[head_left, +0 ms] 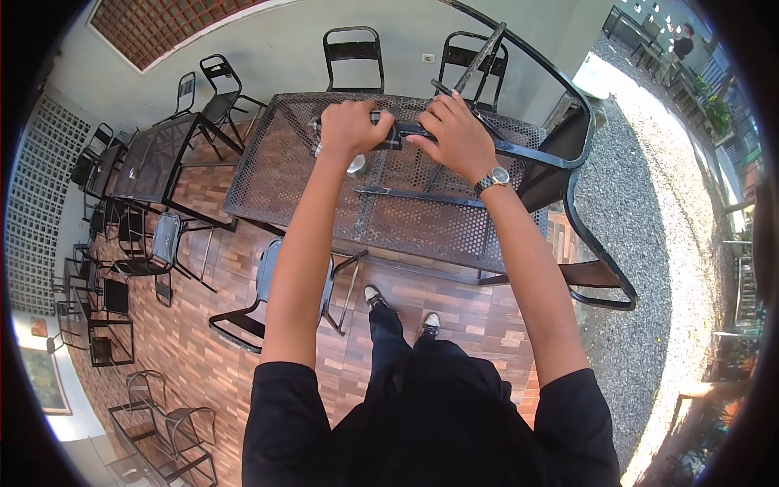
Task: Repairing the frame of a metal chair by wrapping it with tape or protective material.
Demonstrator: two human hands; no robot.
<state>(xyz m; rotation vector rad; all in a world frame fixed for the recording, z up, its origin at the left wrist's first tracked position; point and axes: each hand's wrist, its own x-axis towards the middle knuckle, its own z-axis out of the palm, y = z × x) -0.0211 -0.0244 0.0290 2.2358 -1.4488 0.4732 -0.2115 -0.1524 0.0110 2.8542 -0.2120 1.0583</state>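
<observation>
My left hand [350,126] is wrapped tight around a black metal bar [406,131] — part of an upside-down chair frame [568,154] held over the holey metal tabletop [276,170]. My right hand [454,134] rests on the same bar, fingers bent over it. Something small and silver [357,165] peeks out under my left hand — too hidden to tell what. Another chair [264,284] stands below.

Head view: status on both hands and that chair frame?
Left hand and right hand both gripped on black metal chair frame, held over perforated metal table. Small metal container on table under left hand. Nothing blocking.
</observation>
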